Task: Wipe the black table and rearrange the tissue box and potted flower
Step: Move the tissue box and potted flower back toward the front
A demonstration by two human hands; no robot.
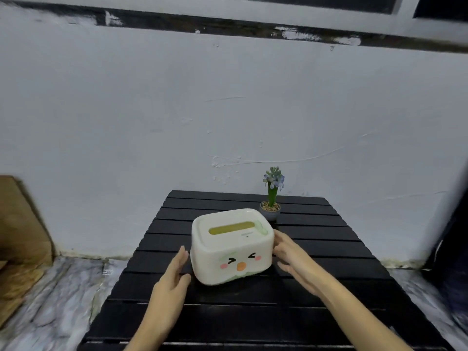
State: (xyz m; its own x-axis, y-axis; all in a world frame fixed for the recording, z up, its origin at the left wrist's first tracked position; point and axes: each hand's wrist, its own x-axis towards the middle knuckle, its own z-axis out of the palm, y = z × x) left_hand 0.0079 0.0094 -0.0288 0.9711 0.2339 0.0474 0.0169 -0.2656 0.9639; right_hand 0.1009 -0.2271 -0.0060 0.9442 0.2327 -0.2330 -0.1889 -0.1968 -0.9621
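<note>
Potted flower (270,210) base half hidden behind tissue box (231,245)

Both forearms are bare to the frame's edge, left hand (174,272) and right hand (291,257) without rings.

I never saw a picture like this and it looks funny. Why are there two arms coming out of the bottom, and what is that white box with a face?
The camera sits on a person's head and looks forward and down, so the arms you see are that person's own. The left hand and right hand are open, one at each side of the tissue box, a white box with a cartoon face on its front and a slot on top. Whether they press it or have just let go, I cannot tell. The box seems to stand on the black table, made of slats. Behind it stands a small potted flower with bluish blooms, near the white wall.
</note>
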